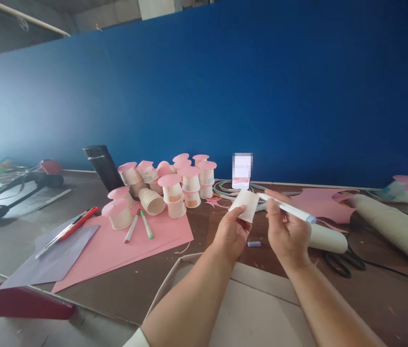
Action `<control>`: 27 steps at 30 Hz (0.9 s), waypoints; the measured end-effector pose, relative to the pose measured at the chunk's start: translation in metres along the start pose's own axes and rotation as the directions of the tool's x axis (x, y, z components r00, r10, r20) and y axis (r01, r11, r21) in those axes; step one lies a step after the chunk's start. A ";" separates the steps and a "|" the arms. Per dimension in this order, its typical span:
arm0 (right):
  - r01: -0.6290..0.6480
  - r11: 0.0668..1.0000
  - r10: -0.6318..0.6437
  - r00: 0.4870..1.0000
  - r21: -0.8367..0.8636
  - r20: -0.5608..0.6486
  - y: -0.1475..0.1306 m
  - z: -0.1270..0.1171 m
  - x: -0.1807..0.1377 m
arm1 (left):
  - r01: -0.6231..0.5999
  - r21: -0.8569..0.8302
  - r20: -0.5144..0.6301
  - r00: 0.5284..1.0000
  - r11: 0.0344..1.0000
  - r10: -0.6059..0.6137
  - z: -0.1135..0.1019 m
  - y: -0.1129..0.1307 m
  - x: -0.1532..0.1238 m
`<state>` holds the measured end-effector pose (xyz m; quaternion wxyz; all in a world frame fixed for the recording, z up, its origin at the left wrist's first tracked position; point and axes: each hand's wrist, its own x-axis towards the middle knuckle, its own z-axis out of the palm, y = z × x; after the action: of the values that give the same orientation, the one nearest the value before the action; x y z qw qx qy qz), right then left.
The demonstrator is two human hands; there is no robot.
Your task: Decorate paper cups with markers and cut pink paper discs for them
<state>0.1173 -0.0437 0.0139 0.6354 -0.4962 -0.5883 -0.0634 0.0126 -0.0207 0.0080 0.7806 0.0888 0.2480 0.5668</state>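
My left hand (233,230) is closed around a white paper cup (246,203), which it holds tilted above the table. In my right hand (288,231) is a white marker (294,210) with a blue end, its other end pointing at the cup's side. The tip looks close to the cup, but I cannot tell whether they touch. A small blue marker cap (254,244) lies on the table below the hands. Left of them, several paper cups (172,193) with pink paper tops stand grouped, some stacked in pairs. One stack of cups (152,201) lies on its side.
Pink paper sheets (153,250) carry a green marker (146,224) and another marker (131,228). A red utility knife (79,224) rests on purple paper (52,260). Behind are a black bottle (103,166) and a phone (242,171). Rolls of cups (393,229) lie right; an open box (261,308) is nearest.
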 end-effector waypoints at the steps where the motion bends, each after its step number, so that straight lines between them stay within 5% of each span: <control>1: 0.027 0.999 -0.027 1.000 -0.028 0.016 -0.001 -0.001 0.000 | -0.002 -0.001 0.002 1.000 1.000 0.002 0.000 0.000 0.000; 11: 0.125 0.980 -0.116 0.991 -0.157 0.066 -0.003 0.001 0.003 | -0.043 0.037 0.034 0.999 0.998 0.041 -0.002 -0.002 0.001; 17: 0.088 0.982 -0.091 0.996 -0.165 -0.012 -0.004 -0.001 0.004 | -0.028 0.046 0.007 1.000 0.999 0.027 0.000 -0.001 -0.001; 22: 0.124 0.974 -0.114 0.991 -0.190 0.064 -0.003 0.001 0.002 | -0.015 0.032 0.004 1.000 0.999 0.015 -0.001 -0.001 0.000; 27: 0.102 0.974 -0.113 0.993 -0.204 -0.045 -0.003 0.000 0.003 | 0.019 -0.042 -0.070 0.997 0.999 -0.022 0.000 0.003 0.000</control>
<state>0.1166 -0.0440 0.0182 0.5940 -0.5234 -0.5866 -0.1709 0.0105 -0.0195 0.0096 0.7788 0.0500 0.2643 0.5666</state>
